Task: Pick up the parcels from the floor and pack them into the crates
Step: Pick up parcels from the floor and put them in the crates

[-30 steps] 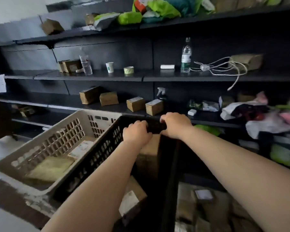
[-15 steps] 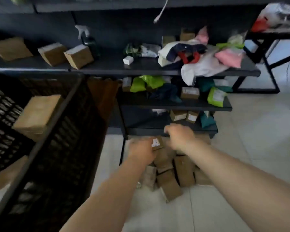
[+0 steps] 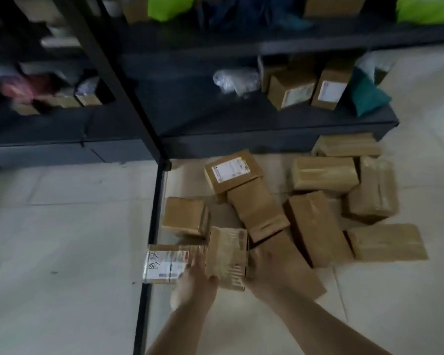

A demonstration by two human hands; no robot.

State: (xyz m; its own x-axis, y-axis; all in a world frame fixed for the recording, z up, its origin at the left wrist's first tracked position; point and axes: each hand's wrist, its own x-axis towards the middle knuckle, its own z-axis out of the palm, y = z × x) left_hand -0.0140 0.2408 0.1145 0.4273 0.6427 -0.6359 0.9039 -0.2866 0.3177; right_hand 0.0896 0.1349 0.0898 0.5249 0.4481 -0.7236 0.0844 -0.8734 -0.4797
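Several brown cardboard parcels lie in a heap on the tiled floor [image 3: 62,252] in front of a dark shelf unit. My two hands clasp one small parcel [image 3: 227,257] at the near edge of the heap. My left hand [image 3: 194,283] holds its left side, fingers along the edge and thumb at the near corner. My right hand [image 3: 264,272] grips its right side, its fingertips hidden behind the box. Touching it on the left is a flat parcel with a white label [image 3: 164,262]. A labelled parcel [image 3: 232,172] tops the heap farther back. No crate is in view.
A black metal post [image 3: 151,239] runs down just left of the heap. The bottom shelf [image 3: 215,116] behind holds labelled boxes [image 3: 292,90], a clear plastic bag [image 3: 235,80] and a teal bag [image 3: 366,96]. Pale tiles stretch to the left and right.
My view has swung from the crates down to the floor. Both hands left the black crate's rim, dropped to the heap and closed around the small parcel.
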